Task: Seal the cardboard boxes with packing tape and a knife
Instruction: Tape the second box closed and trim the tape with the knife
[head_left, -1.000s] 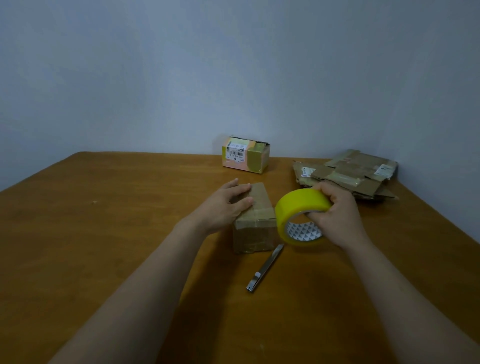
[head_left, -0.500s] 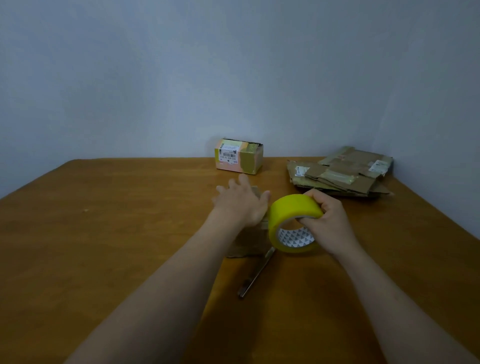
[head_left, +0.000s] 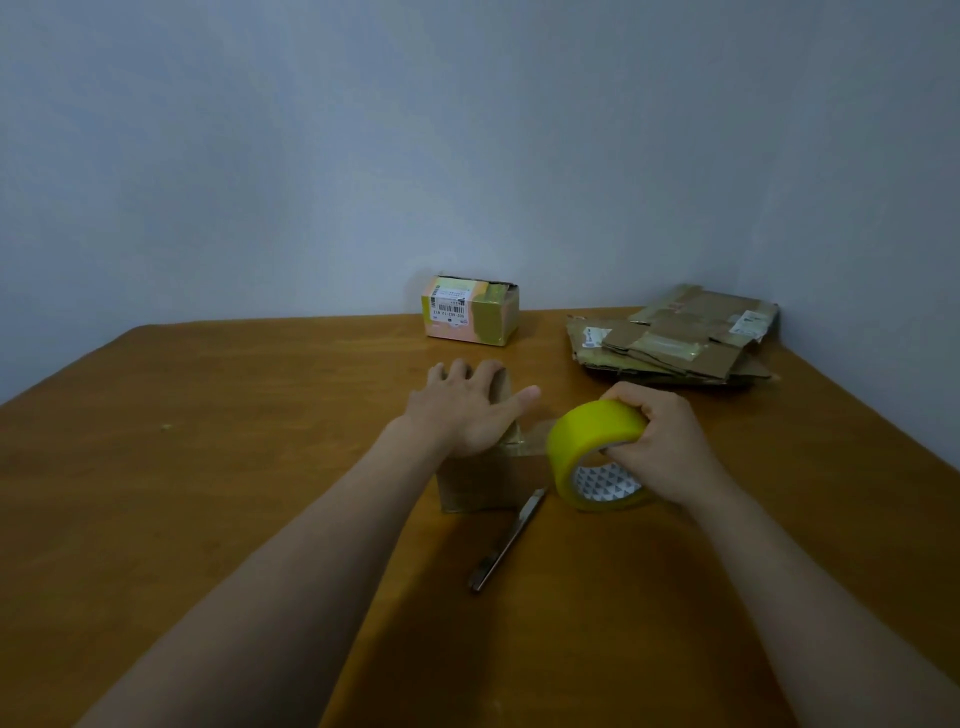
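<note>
Two hands over one small box (head_left: 488, 480): left hand (head_left: 464, 410) flat, fingers spread; right hand (head_left: 658, 447) clasping yellow tape roll (head_left: 592, 441).

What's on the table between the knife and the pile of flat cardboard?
In the head view, the yellow tape roll, gripped by the right hand, sits between the metal knife and flattened cardboard pile.

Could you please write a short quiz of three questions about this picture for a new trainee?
1. True or false: the knife is held in the left hand.
2. Which hand holds the yellow tape roll? A) left B) right C) neither
3. Fill in: the flattened cardboard pile lies at the table's far ____ corner.

Key:
1. False; it lies on the table beside the small cardboard box, which the left hand presses flat.
2. B
3. right
</note>
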